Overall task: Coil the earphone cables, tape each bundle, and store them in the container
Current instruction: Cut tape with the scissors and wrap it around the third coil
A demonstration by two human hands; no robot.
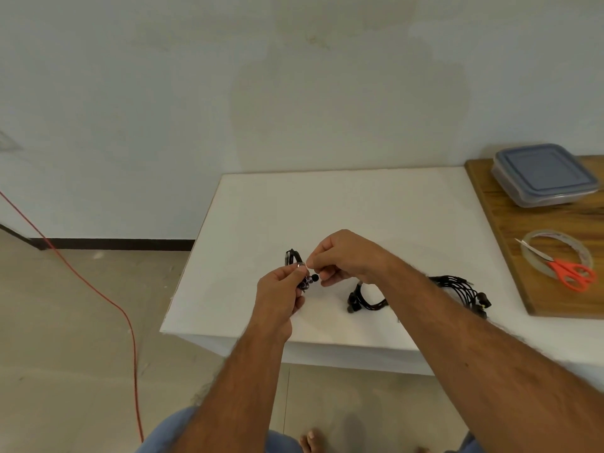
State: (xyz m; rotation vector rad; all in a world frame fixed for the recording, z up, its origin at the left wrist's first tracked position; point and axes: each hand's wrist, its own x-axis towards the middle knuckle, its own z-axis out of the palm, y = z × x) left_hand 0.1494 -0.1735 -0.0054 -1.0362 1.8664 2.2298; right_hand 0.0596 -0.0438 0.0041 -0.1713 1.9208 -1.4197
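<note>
Above the white table (376, 204) my left hand (277, 295) grips a coiled black earphone bundle (294, 258), its earbuds poking out between the two hands. My right hand (346, 256) pinches a small pale strip, apparently tape, at the bundle's top beside my left thumb. More black earphone cables (461, 291) lie on the table to the right, partly hidden under my right forearm. A clear container with a blue-grey lid (545, 174) stands shut at the far right. A roll of clear tape (555, 253) and orange-handled scissors (568, 273) lie on the wooden board.
The wooden board (529, 256) adjoins the table's right side. A red cord (98, 289) runs across the floor on the left. My bare feet (310, 443) show below the table's front edge. A pale wall stands behind the table.
</note>
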